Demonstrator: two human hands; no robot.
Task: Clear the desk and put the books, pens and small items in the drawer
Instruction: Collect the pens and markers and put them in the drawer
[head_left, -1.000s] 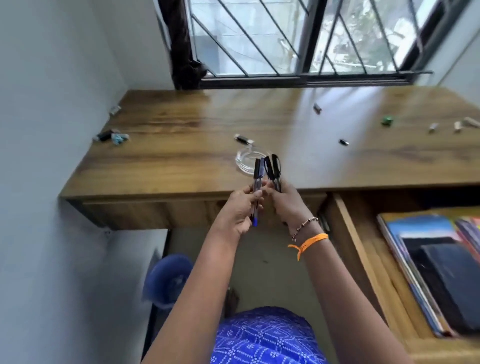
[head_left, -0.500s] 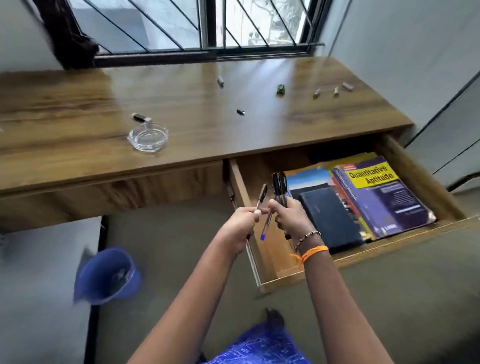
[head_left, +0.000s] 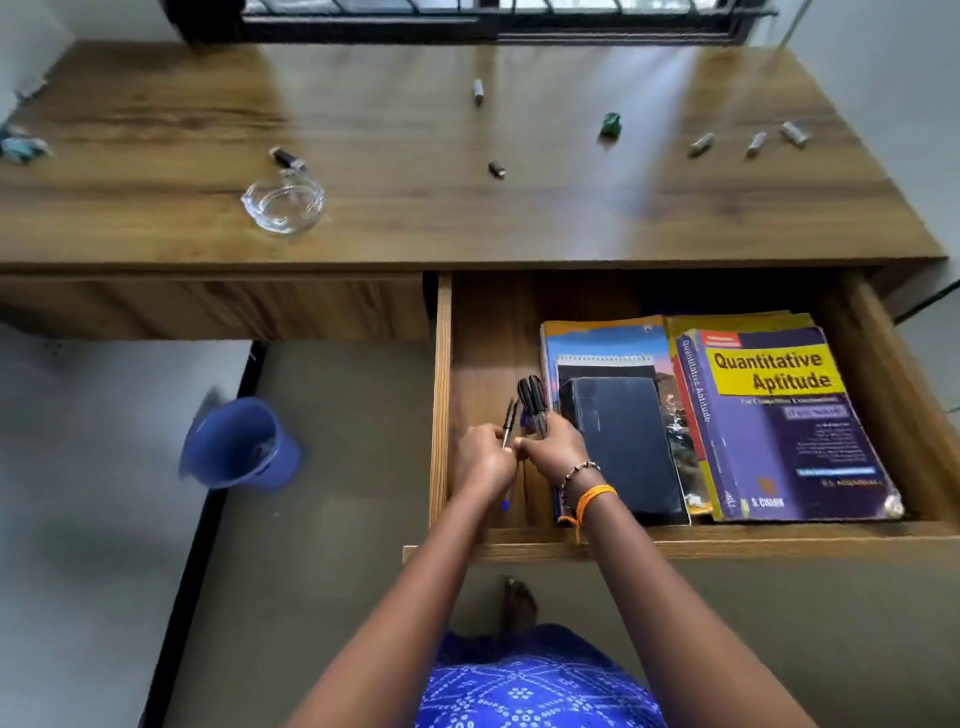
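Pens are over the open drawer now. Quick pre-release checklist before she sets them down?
1. Drawer pulled open: ok.
2. Bare drawer floor under the hands, left of the black notebook: ok.
3. Left hand grip on its pen: ok, fingers curled round it.
4. Right hand grip on the black-capped pens: ok; exact count cannot tell.
5. Books already inside and lying flat: ok.
6. Desk cleared: not ok; the glass dish, green item and other small pieces remain.
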